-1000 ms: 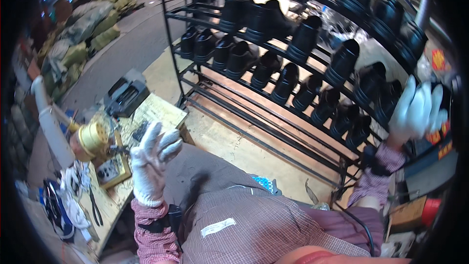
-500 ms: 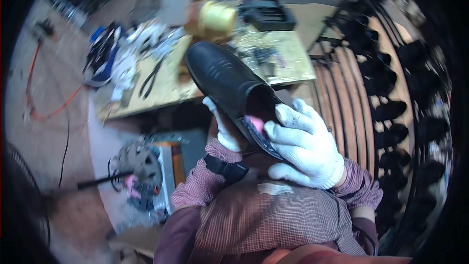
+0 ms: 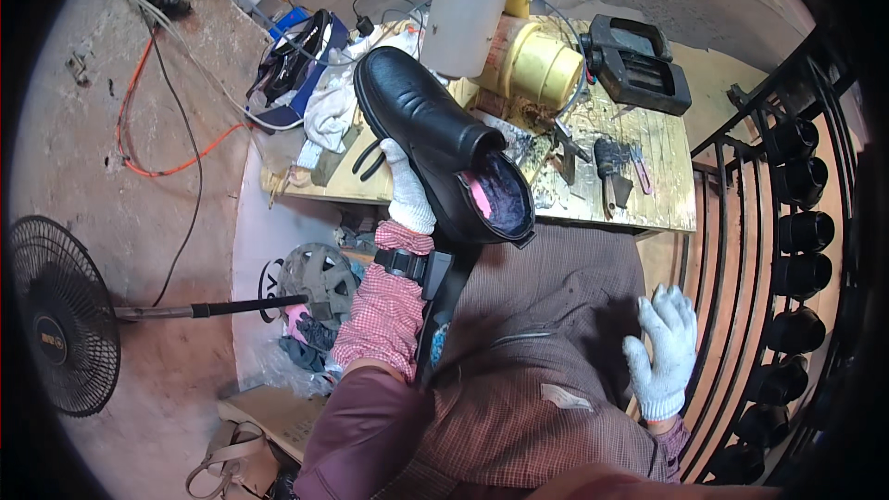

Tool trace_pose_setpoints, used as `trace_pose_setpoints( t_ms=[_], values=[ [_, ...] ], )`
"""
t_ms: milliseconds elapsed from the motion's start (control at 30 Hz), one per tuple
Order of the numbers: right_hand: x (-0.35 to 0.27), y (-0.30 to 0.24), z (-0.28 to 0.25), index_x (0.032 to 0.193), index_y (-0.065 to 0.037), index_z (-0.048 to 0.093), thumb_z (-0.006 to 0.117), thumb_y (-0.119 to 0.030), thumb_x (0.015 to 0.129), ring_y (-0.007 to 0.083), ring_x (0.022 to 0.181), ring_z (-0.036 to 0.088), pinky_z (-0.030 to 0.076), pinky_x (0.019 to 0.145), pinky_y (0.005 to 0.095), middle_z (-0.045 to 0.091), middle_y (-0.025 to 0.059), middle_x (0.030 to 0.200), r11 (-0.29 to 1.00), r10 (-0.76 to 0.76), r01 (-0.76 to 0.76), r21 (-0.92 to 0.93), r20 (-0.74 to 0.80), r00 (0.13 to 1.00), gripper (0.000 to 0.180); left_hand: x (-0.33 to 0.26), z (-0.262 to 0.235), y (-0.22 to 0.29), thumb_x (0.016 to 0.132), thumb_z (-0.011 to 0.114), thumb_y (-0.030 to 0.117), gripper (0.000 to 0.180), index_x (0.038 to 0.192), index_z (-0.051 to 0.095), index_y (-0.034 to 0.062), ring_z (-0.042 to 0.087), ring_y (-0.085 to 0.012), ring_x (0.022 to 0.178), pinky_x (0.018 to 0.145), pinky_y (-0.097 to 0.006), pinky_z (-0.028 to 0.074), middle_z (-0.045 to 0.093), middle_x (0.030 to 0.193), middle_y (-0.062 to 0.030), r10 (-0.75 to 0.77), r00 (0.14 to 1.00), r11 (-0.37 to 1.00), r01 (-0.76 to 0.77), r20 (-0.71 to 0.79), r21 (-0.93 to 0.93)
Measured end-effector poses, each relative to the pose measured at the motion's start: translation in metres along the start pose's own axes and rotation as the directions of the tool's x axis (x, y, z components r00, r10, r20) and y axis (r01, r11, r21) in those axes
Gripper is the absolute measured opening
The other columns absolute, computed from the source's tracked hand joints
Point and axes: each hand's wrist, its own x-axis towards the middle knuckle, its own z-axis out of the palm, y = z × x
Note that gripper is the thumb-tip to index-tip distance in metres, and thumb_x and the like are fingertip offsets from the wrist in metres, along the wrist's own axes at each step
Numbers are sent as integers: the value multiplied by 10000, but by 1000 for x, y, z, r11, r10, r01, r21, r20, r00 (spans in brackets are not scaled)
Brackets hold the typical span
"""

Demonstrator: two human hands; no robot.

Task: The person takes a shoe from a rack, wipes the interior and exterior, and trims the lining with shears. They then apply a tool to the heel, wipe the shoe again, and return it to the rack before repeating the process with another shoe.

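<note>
My left hand [image 3: 407, 194], in a white knit glove, grips a black leather shoe [image 3: 421, 120] from beneath its left side. The shoe is raised over the front of the workbench, toe pointing away to the upper left. Its opening faces me and shows a dark fuzzy lining with a pink patch [image 3: 479, 194]. Most of the left fingers are hidden under the shoe. Down at the right, beside my lap and near the rack, my gloved right hand [image 3: 665, 347] is open, fingers apart, holding nothing.
On the wooden workbench [image 3: 667, 208] are a yellow pipe [image 3: 546, 65], a black metal fixture [image 3: 639, 65], a brush [image 3: 611, 162] and white cloths [image 3: 329, 111]. A black rack [image 3: 727, 259] of dark shoes [image 3: 801, 273] stands right. At left are a fan [image 3: 65, 315] and orange cable [image 3: 139, 167].
My right hand has left the shoe's opening and dropped to the lower right, opening out. The left hand still holds the shoe, now tilted with its opening more visible. The view has shifted.
</note>
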Motion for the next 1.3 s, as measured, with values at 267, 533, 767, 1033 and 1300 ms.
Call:
trace_pose_setpoints(
  t_ms=[267, 533, 767, 1033, 1300],
  values=[
    [-10, 22, 14, 1300, -36, 634, 574, -414, 999, 474, 1288, 526, 349, 1132, 595, 608, 230, 1335, 998, 20, -17, -63, 44, 999, 487, 29, -9, 3, 1002, 398, 737, 840, 1562, 392, 111, 553, -293, 1319, 1148, -436, 445, 532, 1496, -118, -148, 986, 985, 154, 80, -73],
    [5, 25, 19, 1306, -53, 637, 575, -418, 998, 454, 1300, 525, 339, 1140, 606, 601, 198, 1357, 998, 7, -3, -70, 59, 998, 481, -10, 43, -6, 1113, 350, 447, 596, 1556, 336, 48, 557, -341, 1328, 1182, -540, 422, 488, 1470, -202, -164, 946, 921, 249, 280, -300],
    [2, 21, 22, 1298, -51, 653, 629, -392, 956, 445, 1311, 526, 340, 1142, 597, 615, 192, 1351, 998, 21, -18, -59, 61, 998, 483, 1, 21, -13, 1117, 345, 435, 582, 1557, 329, 55, 567, -309, 1305, 1182, -534, 421, 469, 1477, -191, -160, 975, 928, 201, 152, -314],
    [-6, 17, 31, 1290, -66, 667, 702, -297, 891, 440, 1308, 532, 345, 1153, 576, 620, 183, 1353, 999, -6, 11, -38, 107, 994, 462, -62, 11, -3, 994, 390, 751, 845, 1571, 401, 134, 498, -314, 1372, 1178, -471, 405, 494, 1544, -96, -98, 995, 976, 97, 6, -194],
    [-7, 25, 34, 1287, -59, 654, 672, -342, 909, 445, 1295, 536, 342, 1150, 592, 617, 195, 1339, 995, -41, 52, -81, 128, 991, 472, -48, 28, 27, 978, 523, 701, 815, 1561, 408, 142, 540, -298, 1337, 1143, -479, 451, 500, 1531, -90, 87, 982, 994, -75, -167, 74]
  ],
)
